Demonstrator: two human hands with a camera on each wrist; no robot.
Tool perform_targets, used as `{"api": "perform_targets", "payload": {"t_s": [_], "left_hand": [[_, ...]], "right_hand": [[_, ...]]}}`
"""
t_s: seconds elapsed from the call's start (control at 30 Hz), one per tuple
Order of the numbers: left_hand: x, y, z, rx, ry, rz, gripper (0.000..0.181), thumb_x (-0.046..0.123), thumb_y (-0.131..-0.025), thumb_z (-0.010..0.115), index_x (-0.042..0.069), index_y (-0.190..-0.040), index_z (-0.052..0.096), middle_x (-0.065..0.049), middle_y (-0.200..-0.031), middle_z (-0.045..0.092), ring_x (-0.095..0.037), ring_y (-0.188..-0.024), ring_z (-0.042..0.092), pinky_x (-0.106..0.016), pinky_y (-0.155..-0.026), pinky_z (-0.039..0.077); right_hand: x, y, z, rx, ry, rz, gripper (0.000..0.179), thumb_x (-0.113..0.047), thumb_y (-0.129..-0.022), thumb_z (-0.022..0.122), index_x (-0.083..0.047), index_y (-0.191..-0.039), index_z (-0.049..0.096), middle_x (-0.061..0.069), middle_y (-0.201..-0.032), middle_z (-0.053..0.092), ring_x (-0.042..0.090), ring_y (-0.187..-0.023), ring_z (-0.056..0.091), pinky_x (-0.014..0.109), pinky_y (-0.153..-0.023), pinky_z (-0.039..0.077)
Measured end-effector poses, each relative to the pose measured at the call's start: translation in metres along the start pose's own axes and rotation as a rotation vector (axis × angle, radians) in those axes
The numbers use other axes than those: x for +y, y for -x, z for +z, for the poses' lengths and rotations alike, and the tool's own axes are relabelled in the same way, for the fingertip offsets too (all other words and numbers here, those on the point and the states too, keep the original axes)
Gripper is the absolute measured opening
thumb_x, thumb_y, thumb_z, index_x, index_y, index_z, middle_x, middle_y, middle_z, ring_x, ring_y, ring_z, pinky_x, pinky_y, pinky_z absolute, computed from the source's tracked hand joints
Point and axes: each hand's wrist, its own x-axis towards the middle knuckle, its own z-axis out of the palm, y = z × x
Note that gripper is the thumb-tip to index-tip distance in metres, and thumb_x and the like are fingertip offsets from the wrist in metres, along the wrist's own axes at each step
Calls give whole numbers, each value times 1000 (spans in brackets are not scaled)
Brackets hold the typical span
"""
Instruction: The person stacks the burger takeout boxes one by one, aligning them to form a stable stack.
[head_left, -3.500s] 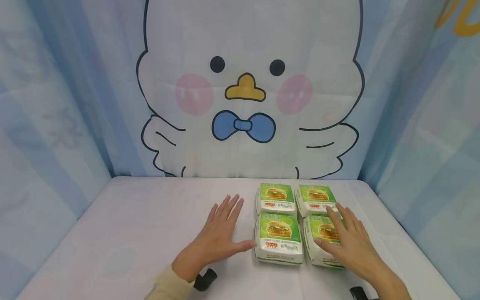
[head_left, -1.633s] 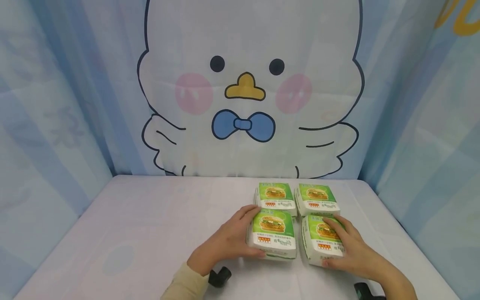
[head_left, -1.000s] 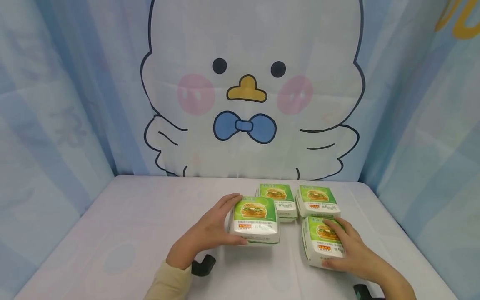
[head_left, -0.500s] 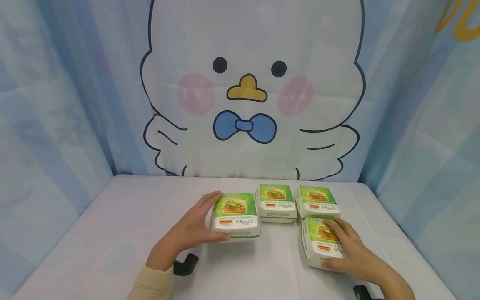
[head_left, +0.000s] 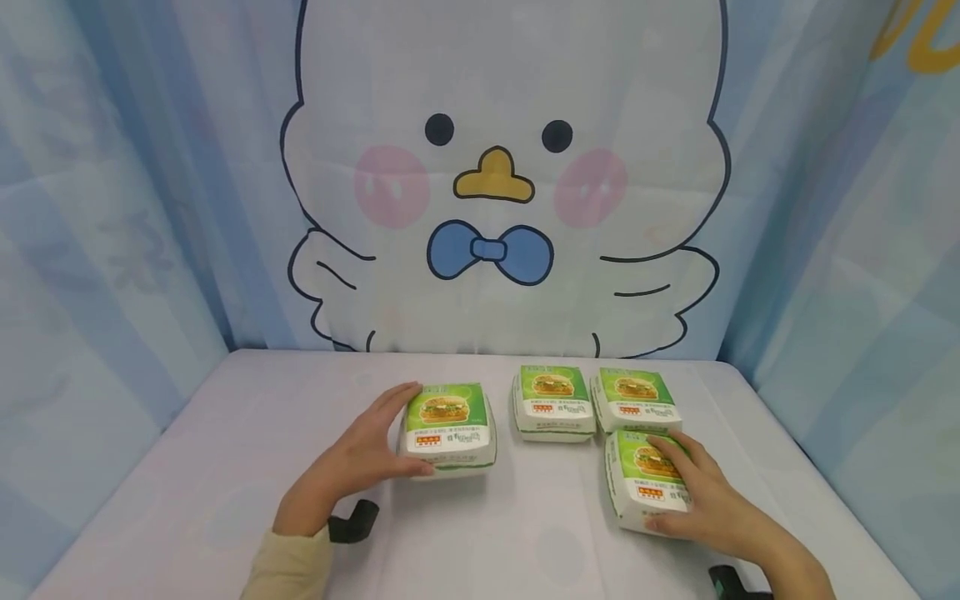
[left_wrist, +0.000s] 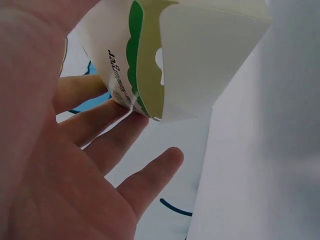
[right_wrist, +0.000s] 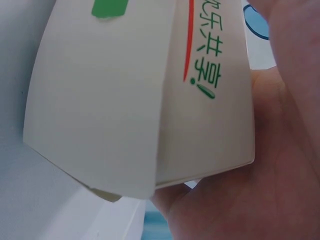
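My left hand [head_left: 352, 463] grips a white and green burger box [head_left: 447, 429] by its left side, thumb at the front and fingers at the back. In the left wrist view the underside of that box [left_wrist: 210, 55] shows, its flap slightly gaping, and the little finger sticks out below. At the right, my right hand [head_left: 716, 510] holds the near right burger box [head_left: 647, 483] between thumb and fingers. Green lettering runs along this box's wall [right_wrist: 210, 130] in the right wrist view. Its right part hides behind the hand.
Two more burger boxes stand side by side at the back right: one box [head_left: 555, 408] left, another box [head_left: 636, 400] right, just behind the box under my right hand. The pale table [head_left: 555, 558] ends at a cartoon-printed curtain [head_left: 637, 75].
Both hands were spread open over the boxes; each then took hold of a near one. My left hand has carried its box leftward, away from the group. The right hand's box has barely moved.
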Motion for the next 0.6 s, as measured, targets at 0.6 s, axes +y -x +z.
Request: {"api": "perform_targets", "payload": {"t_s": [0.6], "left_hand": [[-17,-6,17,-127,79,-52,119,35,-68,91,19,-160,16,-7,-168,10,-34,-154,13,-57,-122,19]], "right_hand": [[5,1,1,44,-10,-85,113,-47,-68,86,-16,-155,20,28,-157,8,56,-135,22,80,-89,35]]}}
